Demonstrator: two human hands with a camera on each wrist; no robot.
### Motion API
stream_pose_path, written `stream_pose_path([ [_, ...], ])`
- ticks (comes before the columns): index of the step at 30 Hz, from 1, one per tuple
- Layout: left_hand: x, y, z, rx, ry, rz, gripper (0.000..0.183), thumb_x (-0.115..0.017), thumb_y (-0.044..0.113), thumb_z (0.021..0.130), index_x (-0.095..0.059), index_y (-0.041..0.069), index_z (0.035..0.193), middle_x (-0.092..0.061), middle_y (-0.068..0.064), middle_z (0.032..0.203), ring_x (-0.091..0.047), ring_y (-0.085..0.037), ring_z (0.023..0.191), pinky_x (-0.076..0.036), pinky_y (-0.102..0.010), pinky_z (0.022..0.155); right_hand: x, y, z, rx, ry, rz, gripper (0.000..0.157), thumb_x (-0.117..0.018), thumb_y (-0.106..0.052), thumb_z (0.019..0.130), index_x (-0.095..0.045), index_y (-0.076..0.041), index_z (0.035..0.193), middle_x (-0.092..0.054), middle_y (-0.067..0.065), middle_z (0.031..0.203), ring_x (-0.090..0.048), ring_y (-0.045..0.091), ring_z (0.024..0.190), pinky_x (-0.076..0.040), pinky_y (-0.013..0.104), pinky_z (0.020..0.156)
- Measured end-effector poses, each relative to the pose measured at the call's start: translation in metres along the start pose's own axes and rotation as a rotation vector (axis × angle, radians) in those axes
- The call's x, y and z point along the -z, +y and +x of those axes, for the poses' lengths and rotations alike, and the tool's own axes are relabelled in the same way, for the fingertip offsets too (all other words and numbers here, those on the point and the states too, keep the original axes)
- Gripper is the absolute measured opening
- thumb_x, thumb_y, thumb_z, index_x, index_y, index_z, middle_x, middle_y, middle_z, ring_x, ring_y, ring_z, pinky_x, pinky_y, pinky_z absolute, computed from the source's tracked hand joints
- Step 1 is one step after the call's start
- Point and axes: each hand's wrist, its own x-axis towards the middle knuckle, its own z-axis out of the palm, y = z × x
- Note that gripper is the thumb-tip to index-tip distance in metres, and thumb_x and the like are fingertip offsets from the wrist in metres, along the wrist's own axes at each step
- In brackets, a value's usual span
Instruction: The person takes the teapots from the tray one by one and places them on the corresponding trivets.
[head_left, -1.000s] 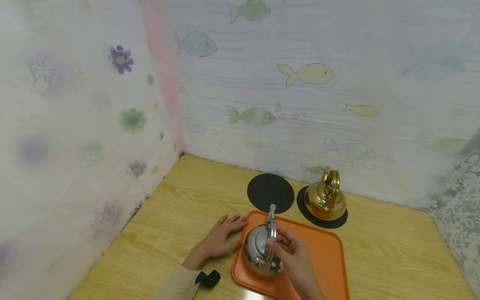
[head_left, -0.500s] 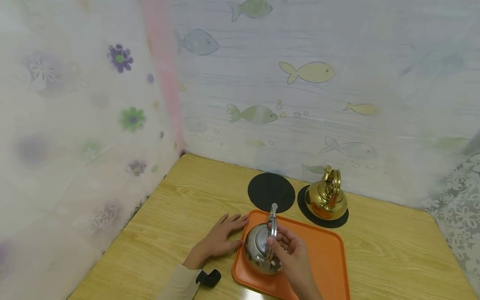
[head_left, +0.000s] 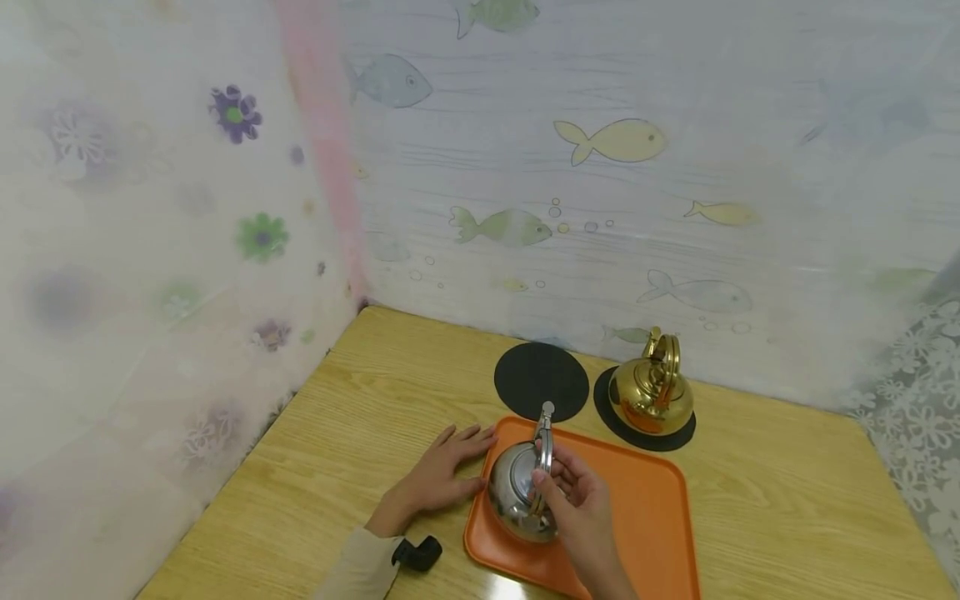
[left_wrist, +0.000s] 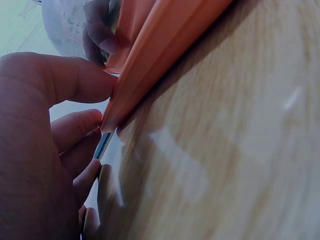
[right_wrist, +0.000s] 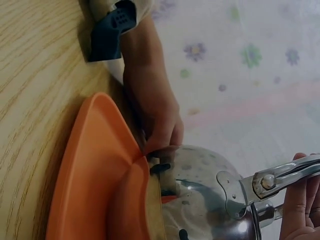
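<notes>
A shiny silver kettle [head_left: 517, 496] stands at the left side of an orange tray [head_left: 648, 517]. My right hand [head_left: 588, 508] grips its raised handle [head_left: 545, 454] between thumb and fingers. In the right wrist view, the kettle's rounded body [right_wrist: 200, 200] shows a gold-coloured base band close over the tray. My left hand [head_left: 442, 475] lies flat on the table with fingers spread, fingertips at the tray's left rim. The left wrist view shows the thumb and fingertips [left_wrist: 102, 85] touching that orange rim [left_wrist: 150, 65].
Behind the tray lies a round black mat [head_left: 542, 382]. To its right, a gold kettle [head_left: 651, 396] stands on a second black mat [head_left: 607, 417]. A patterned wall covering [head_left: 480, 275] borders the back and left of the wooden table [head_left: 360, 433].
The silver kettle and my right hand have shifted very slightly toward the back of the tray. My left hand keeps its place at the rim.
</notes>
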Motion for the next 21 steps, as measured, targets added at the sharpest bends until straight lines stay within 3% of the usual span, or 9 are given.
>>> stream_pose_path([
  [10, -0.0003, 0.0005, 0.0002, 0.008, -0.004, 0.000, 0.063, -0.061, 0.044, 0.097, -0.051, 0.015, 0.152, -0.044, -0.002, 0.159, -0.035, -0.034, 0.150, -0.014, -0.065, 0.122, -0.0010, 0.0003, -0.0007, 0.013, 0.000, -0.014, 0.038, -0.065, 0.001, 0.096, -0.056, 0.017, 0.129, -0.066, 0.011, 0.096, -0.067, 0.013, 0.078, -0.059, 0.023, 0.069],
  [21, 0.0002, 0.0006, 0.0000, 0.014, -0.008, -0.003, 0.064, -0.061, 0.044, 0.096, -0.051, 0.014, 0.152, -0.044, -0.003, 0.159, -0.034, -0.034, 0.150, -0.013, -0.065, 0.122, -0.0053, 0.0031, 0.0005, 0.113, 0.025, -0.048, 0.033, -0.065, 0.004, 0.094, -0.060, 0.016, 0.124, -0.068, 0.008, 0.091, -0.064, 0.009, 0.072, -0.055, 0.020, 0.059],
])
